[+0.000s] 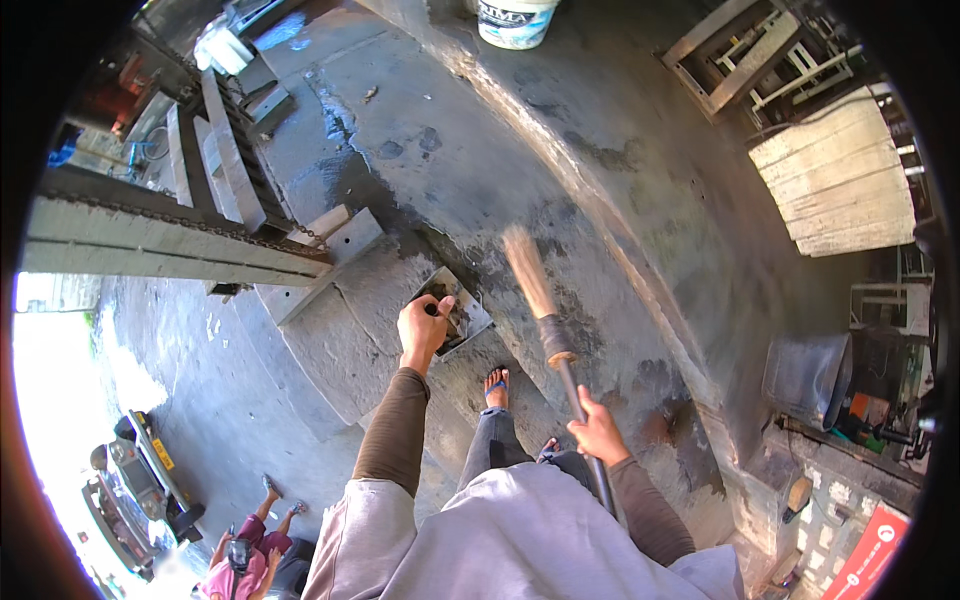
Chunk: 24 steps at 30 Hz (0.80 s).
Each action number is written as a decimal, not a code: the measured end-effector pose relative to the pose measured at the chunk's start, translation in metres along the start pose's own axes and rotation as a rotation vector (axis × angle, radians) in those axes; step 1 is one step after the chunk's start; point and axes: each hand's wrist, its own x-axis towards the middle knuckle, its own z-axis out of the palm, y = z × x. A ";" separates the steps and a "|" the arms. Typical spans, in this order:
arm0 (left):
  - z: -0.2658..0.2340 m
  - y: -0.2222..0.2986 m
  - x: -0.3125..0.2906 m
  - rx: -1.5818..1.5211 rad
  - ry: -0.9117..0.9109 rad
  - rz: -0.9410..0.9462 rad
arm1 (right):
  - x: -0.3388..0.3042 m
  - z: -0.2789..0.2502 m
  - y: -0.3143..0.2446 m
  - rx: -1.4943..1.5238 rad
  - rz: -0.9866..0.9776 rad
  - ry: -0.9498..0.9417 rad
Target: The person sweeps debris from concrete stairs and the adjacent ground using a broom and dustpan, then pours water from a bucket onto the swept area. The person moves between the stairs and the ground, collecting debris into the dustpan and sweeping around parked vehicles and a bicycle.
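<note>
My right hand (598,430) is closed around the dark handle of a broom (530,275). Its straw-coloured bristles point away from me over the concrete floor, with dark wrapping where they join the stick. My left hand (424,328) makes a fist around a dark, round-ended handle, seen end-on, above a metal dustpan (468,331). Brown debris (455,312) lies inside the pan, partly hidden by the fist. The broom head is to the right of the pan, apart from it. My sandalled foot (496,388) stands just nearer than the pan.
A steel post (170,240) with a chain and base plate rises at left. A raised concrete edge (590,185) curves along the right. A white bucket (515,25) stands far ahead. Metal frames and a ribbed sheet (840,175) are at right. A person (245,560) and a vehicle (140,480) show lower left.
</note>
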 end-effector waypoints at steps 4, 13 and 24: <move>0.003 0.002 0.000 0.008 0.038 -0.008 | -0.019 0.020 0.021 -0.105 -0.051 -0.199; -0.034 -0.067 -0.030 -0.263 0.110 -0.072 | -0.109 -0.067 -0.010 0.038 0.065 -0.216; -0.030 -0.194 -0.135 -1.245 0.563 -0.323 | -0.054 -0.102 -0.092 0.117 -0.090 -0.080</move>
